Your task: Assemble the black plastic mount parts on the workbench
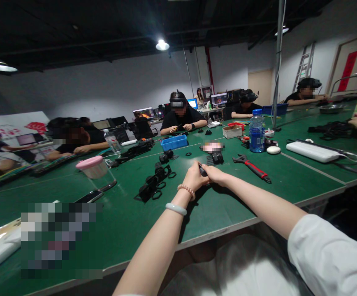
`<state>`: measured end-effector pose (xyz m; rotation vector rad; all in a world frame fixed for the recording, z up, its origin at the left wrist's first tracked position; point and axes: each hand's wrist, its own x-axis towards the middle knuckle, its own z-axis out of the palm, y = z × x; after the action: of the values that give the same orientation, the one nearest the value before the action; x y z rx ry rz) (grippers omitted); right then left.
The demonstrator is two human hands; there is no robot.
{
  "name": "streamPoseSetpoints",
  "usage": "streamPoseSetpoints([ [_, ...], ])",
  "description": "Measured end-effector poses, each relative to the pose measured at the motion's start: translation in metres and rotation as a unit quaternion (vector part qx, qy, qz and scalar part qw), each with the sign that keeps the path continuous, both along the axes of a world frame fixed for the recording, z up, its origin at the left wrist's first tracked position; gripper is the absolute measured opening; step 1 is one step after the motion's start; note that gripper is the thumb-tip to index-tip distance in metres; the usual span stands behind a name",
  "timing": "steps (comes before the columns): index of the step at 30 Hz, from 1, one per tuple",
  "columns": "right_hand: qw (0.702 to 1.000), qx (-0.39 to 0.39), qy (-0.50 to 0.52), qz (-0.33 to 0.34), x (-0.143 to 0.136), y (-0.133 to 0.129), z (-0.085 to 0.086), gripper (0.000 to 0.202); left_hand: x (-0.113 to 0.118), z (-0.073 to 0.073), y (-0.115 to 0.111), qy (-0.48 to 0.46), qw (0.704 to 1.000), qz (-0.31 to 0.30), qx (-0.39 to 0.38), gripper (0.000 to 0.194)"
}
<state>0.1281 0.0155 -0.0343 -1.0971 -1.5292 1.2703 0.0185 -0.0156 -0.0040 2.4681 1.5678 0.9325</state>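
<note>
My left hand (194, 176) and my right hand (214, 173) meet over the green table, both closed around one small black part (202, 170). Most of that part is hidden by my fingers, so its kind does not show. To the left of my hands lies a group of black plastic parts (152, 181), some ring-shaped. Just beyond my hands sits another black part with a comb-like edge (217, 158). On the right, an adjustable wrench (254, 167) with a red and black handle rests flat.
A blue bottle (256, 133), a white power bank (312, 151) and a small box (232, 131) stand to the right. A blue tray (174, 142) is farther back. At left are a pink-lidded jar (93, 168) and a phone (89, 196). Several people work around the green table (228, 209).
</note>
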Motion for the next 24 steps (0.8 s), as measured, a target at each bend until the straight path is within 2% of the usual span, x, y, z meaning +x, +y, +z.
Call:
streamPoseSetpoints([
  [5,0.999,0.020,-0.022,-0.042,-0.0027,-0.0015,0.0015,0.039,0.0004,0.0018,-0.0016,0.013,1.000,-0.004,0.012,0.047],
  [11,0.999,-0.002,0.029,-0.043,-0.0040,-0.0028,0.0026,0.035,0.0007,0.0026,-0.0014,0.019,1.000,-0.010,0.018,0.048],
  [17,0.996,0.001,-0.043,-0.078,-0.0045,-0.0048,0.0074,0.036,-0.0009,0.0015,0.0005,0.023,0.999,-0.019,0.020,0.048],
  [24,0.996,-0.050,0.065,-0.039,-0.0075,0.0008,0.0001,0.038,-0.0012,0.0016,0.0014,0.026,0.999,-0.013,0.023,0.049],
])
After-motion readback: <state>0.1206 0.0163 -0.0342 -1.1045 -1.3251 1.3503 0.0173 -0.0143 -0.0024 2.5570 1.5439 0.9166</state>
